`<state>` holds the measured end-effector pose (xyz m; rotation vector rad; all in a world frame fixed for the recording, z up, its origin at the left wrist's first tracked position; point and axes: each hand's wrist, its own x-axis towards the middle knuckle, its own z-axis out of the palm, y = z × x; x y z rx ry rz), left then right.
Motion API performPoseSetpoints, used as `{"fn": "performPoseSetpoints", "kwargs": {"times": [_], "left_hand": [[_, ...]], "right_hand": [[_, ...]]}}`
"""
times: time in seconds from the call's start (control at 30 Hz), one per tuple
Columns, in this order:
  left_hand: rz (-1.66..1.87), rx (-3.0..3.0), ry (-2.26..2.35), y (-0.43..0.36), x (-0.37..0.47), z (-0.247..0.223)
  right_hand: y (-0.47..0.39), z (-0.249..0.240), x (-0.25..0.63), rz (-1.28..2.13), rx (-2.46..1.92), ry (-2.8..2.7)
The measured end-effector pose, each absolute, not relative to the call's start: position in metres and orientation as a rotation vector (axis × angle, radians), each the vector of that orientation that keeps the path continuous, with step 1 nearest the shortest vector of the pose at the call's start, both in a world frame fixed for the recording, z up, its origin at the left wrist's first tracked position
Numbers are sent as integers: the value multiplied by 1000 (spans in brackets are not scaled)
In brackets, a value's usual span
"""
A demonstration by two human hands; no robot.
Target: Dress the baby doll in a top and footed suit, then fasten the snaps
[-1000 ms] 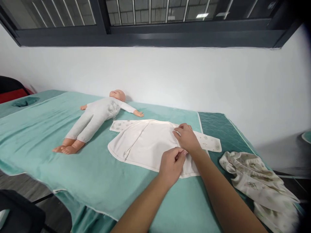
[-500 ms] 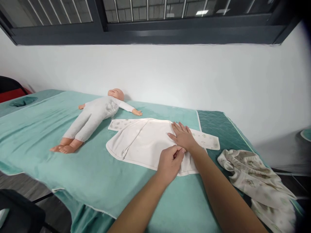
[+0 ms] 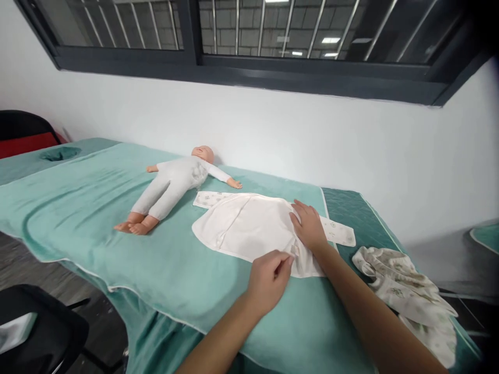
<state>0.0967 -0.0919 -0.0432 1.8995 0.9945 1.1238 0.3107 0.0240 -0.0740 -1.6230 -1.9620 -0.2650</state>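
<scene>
A white baby shirt (image 3: 249, 226) lies spread on the green sheet, its patterned sleeves stretched out to both sides. At the shirt's near right part, my left hand (image 3: 271, 280) is closed, thumb and forefinger pinching a bit of its fabric, which rises in a small fold there. My right hand (image 3: 310, 224) rests flat on the shirt beside the right sleeve, fingers stretched out and holding nothing. Up and to the left, a baby doll (image 3: 175, 179) in a white body suit lies on its back with arms spread.
Crumpled patterned baby clothing (image 3: 405, 291) lies at the right end of the bed (image 3: 167, 280). A black chair (image 3: 42, 332) with a pale box-like thing stands at the lower left. Behind the bed is a white wall (image 3: 273, 130) under a barred window.
The view has turned, so everything sits differently in the picture. My left hand has drawn slightly toward me, apart from the right, and a fold of the shirt shows between them.
</scene>
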Motion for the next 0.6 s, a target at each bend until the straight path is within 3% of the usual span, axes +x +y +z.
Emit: {"fn": "performPoseSetpoints", "kwargs": {"times": [0.27, 0.43, 0.6], "left_hand": [[1235, 1946, 1435, -64, -93, -12], [1330, 2058, 1832, 31, -207, 7], [1046, 1541, 1904, 122, -285, -4]], "right_hand": [[41, -39, 230, -190, -1504, -2007], [138, -19, 124, 151, -1383, -1903], [257, -7, 40, 489, -1559, -1751]]}}
